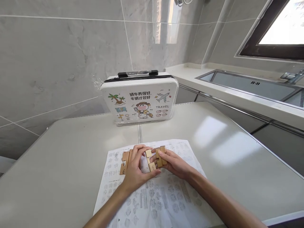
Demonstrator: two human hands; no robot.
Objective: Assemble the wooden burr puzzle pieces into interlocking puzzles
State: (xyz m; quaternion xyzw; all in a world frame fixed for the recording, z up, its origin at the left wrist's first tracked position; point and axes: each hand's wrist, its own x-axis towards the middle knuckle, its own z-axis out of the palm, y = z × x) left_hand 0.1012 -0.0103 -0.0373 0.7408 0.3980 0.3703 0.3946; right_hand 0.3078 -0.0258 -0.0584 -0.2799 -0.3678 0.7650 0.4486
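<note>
My left hand (137,166) grips a pale notched wooden puzzle piece (149,158) at its two ends, between thumb and fingers. Close beside it, my right hand (174,161) pinches darker notched wooden puzzle pieces (159,157) that sit against each other. Whether the pale piece touches the darker ones is hard to tell. Left of my left hand, more notched wooden puzzle pieces (124,161) lie on a printed instruction sheet (152,196); my left hand partly hides them. A mark shows on the lowest of these.
The sheet lies on a white table (59,164). At the table's back stands a white cartoon-printed case (142,101) in clear plastic wrap, with a black handle. A counter with a sink (251,83) and a faucet (293,76) runs along the right. Grey tiled walls rise behind.
</note>
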